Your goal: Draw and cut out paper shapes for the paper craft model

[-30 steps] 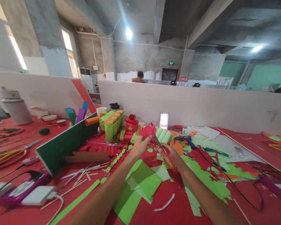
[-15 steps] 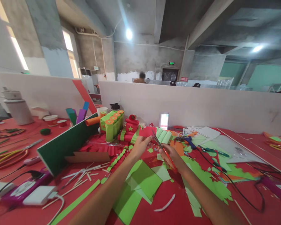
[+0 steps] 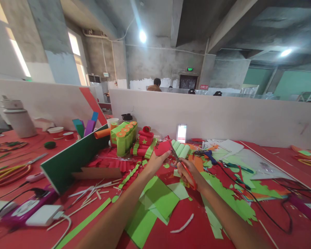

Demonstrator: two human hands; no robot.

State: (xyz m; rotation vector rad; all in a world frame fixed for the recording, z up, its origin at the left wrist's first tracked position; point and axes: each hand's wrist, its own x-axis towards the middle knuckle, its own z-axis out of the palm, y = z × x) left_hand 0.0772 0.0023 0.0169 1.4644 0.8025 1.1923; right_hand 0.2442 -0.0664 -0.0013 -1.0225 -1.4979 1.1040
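Red paper piece (image 3: 162,148) at centre of frame, just below mid-height: small, flat, plain red, straight upper edge, tilted up toward its right corner. Lower edge covered by the left hand (image 3: 157,161), which pinches it between thumb and fingers. Right hand (image 3: 186,171) curled around the orange handles of a pair of scissors (image 3: 175,155); dark blades point up and left, meeting the paper's right edge in the view. Cannot tell whether they bite into it, nor how far apart the blades stand.

Close around: pale green paper rolls (image 3: 181,149) directly behind the blades, partly blocked by them. Phone (image 3: 181,132) upright beyond, screen bright. Left of centre, a red paper model (image 3: 144,141) with a green star, and beside it a green model (image 3: 126,136) topped with orange discs.

Lower centre: overlapping green sheets (image 3: 159,197) between the forearms, a curved white strip (image 3: 182,224) to their right. Right of centre: ragged green offcuts (image 3: 228,200), partly behind the right forearm; blue glue gun (image 3: 209,156) above them, its dark cord trailing to lower right. Dark green board (image 3: 75,160) stands on edge at left; purple power strip (image 3: 26,209), lower left.
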